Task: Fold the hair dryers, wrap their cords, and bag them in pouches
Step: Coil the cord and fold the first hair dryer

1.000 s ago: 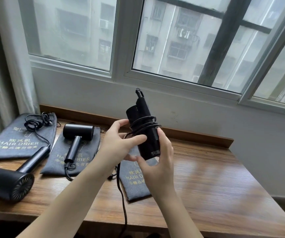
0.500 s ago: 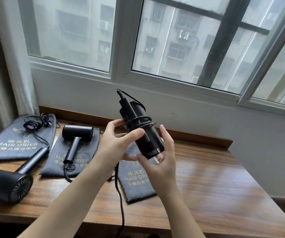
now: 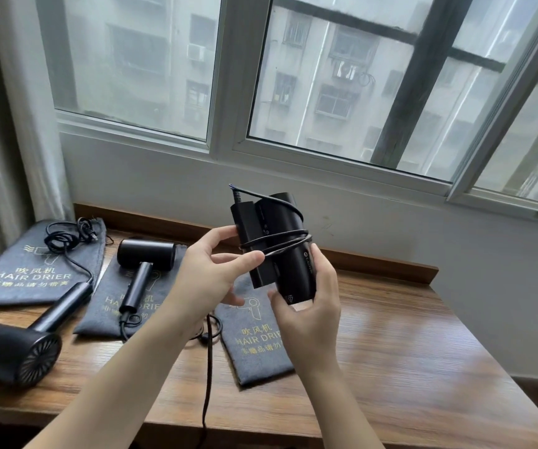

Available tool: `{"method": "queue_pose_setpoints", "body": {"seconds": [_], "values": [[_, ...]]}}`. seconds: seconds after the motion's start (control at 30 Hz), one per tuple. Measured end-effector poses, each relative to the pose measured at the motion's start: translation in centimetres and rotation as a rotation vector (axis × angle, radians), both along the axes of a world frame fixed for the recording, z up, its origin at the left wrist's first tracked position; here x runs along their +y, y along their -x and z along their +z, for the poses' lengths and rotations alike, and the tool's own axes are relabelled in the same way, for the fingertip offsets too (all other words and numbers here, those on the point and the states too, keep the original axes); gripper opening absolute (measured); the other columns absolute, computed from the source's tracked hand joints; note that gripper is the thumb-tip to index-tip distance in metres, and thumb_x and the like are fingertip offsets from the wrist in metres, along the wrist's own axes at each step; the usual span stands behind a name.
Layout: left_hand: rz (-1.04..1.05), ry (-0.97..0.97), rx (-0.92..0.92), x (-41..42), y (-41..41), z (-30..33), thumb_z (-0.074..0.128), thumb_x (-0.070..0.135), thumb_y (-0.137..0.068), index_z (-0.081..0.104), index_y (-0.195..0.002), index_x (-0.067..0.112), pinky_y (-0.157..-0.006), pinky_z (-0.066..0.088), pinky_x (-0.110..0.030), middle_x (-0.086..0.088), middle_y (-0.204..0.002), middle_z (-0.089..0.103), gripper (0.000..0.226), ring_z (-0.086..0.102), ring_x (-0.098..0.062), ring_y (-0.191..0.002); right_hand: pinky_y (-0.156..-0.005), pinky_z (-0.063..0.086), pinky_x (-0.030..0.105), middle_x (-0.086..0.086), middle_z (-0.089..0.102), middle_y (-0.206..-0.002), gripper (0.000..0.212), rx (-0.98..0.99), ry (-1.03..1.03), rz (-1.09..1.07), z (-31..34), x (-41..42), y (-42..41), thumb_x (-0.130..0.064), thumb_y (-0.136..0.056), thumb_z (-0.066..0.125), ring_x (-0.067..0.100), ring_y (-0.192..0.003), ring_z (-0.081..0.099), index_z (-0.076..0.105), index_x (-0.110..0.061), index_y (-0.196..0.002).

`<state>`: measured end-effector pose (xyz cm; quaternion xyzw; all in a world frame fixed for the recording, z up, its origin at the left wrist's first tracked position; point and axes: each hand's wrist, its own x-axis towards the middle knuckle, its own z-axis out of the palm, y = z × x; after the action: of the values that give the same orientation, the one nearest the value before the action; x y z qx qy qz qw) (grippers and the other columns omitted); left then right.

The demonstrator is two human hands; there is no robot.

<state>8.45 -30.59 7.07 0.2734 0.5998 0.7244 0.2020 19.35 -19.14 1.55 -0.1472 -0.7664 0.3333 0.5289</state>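
Observation:
I hold a folded black hair dryer [image 3: 288, 251] upright above the table. My right hand [image 3: 313, 306] grips its lower barrel from below. My left hand [image 3: 216, 273] pinches the cord [image 3: 280, 241] where it loops twice around the dryer's body; the rest of the cord hangs down past the table's front edge. A grey pouch [image 3: 258, 345] printed "HAIR DRIER" lies flat under my hands. Two more unfolded black dryers lie to the left, one [image 3: 141, 267] on the middle pouch [image 3: 105, 306], the other [image 3: 15, 348] at the left edge, its cord coiled on the far-left pouch [image 3: 12, 280].
The wooden table [image 3: 407, 367] stands against a white wall under a window. A raised wooden strip [image 3: 390, 267] runs along its back edge. A curtain [image 3: 12, 124] hangs at the left. The table's right half is bare wood.
The dryer has tilted and turned in my hands, and another stretch of cord has come round its body. My left hand moved along the cord to the dryer's left side.

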Motion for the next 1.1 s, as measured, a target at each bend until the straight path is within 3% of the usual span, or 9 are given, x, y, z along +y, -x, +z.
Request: {"method": "queue_pose_setpoints", "body": {"seconds": [0.13,0.27,0.33,0.47,0.57,0.7,0.8,0.93,1.1], "values": [[-0.017,-0.013,-0.005,-0.1,0.2,0.2,0.077,0.015,-0.082,0.061,-0.114,0.031,-0.048,0.055,-0.029,-0.001,-0.080,0.073,0.040,0.057,-0.003,-0.045,-0.084,0.055,0.025,-0.026,0.058,-0.120,0.089,0.006,0.290,0.202,0.8,-0.1,-0.5,-0.016,-0.071,0.080,0.010,-0.112,0.062,0.032,-0.037,-0.143],[-0.034,0.008,0.028,-0.4,0.7,0.3,0.078,0.014,-0.081,0.064,-0.113,0.030,-0.044,0.049,-0.024,-0.010,-0.094,0.075,0.038,0.053,-0.005,-0.045,-0.081,0.060,0.046,0.000,0.067,-0.115,0.100,-0.025,0.464,0.380,1.0,-0.2,-0.5,-0.003,-0.069,0.076,0.025,-0.101,0.069,0.027,-0.041,-0.148],[-0.031,0.025,0.038,-0.4,0.7,0.2,0.078,0.016,-0.081,0.065,-0.112,0.030,-0.043,0.047,-0.024,-0.007,-0.095,0.076,0.037,0.049,-0.006,-0.042,-0.079,0.061,0.049,0.003,0.068,-0.109,0.100,-0.013,0.480,0.362,1.1,-0.2,-0.4,-0.002,-0.069,0.076,0.025,-0.094,0.070,0.029,-0.043,-0.147],[0.100,0.076,0.102,-0.3,0.9,-0.3,0.081,0.028,-0.078,0.066,-0.105,0.029,-0.041,0.039,-0.021,0.001,-0.086,0.076,0.032,0.047,-0.001,-0.038,-0.082,0.060,0.042,-0.013,0.067,-0.109,0.098,0.006,0.378,0.195,0.9,-0.1,-0.1,0.003,-0.073,0.079,0.018,-0.100,0.068,0.032,-0.041,-0.147],[0.129,0.079,0.104,-0.2,0.9,-0.2,0.082,0.027,-0.077,0.065,-0.106,0.027,-0.043,0.043,-0.022,0.002,-0.084,0.076,0.034,0.054,0.000,-0.044,-0.086,0.055,0.029,-0.011,0.062,-0.123,0.095,-0.011,0.211,0.073,0.8,-0.2,0.0,0.000,-0.075,0.078,0.013,-0.113,0.062,0.031,-0.039,-0.148],[0.128,-0.008,0.024,0.1,0.7,0.3,0.080,0.019,-0.079,0.064,-0.111,0.022,-0.049,0.054,-0.028,0.000,-0.090,0.075,0.036,0.061,-0.003,-0.054,-0.101,0.051,0.039,-0.006,0.046,-0.144,0.095,-0.061,0.025,0.046,0.3,0.0,-0.2,-0.003,-0.074,0.079,0.016,-0.133,0.047,0.030,-0.030,-0.152],[0.122,-0.017,0.020,0.2,0.7,0.5,0.078,0.017,-0.082,0.062,-0.115,0.021,-0.051,0.056,-0.029,-0.001,-0.093,0.073,0.037,0.062,-0.005,-0.054,-0.103,0.049,0.042,-0.007,0.041,-0.146,0.091,-0.035,0.008,0.058,0.0,-0.2,-0.2,-0.008,-0.076,0.079,0.018,-0.136,0.044,0.031,-0.026,-0.152],[0.053,0.014,0.031,0.2,0.3,0.1,0.080,0.010,-0.079,0.060,-0.113,0.025,-0.053,0.057,-0.034,0.000,-0.102,0.073,0.042,0.073,-0.021,-0.079,-0.106,0.045,0.044,-0.003,0.037,-0.150,0.091,-0.039,-0.035,-0.059,-0.2,-0.3,0.5,-0.003,-0.079,0.076,0.017,-0.140,0.038,0.027,-0.023,-0.152],[-0.008,0.103,0.144,0.6,-1.3,-0.2,0.088,0.023,-0.068,0.052,-0.124,0.031,-0.048,0.053,-0.026,0.008,-0.111,0.064,0.067,0.070,-0.015,-0.087,-0.105,0.046,0.051,0.002,0.033,-0.151,0.098,-0.088,-0.113,-0.122,-0.9,-0.6,1.1,-0.007,-0.077,0.078,0.023,-0.142,0.034,0.017,-0.025,-0.152]]}}
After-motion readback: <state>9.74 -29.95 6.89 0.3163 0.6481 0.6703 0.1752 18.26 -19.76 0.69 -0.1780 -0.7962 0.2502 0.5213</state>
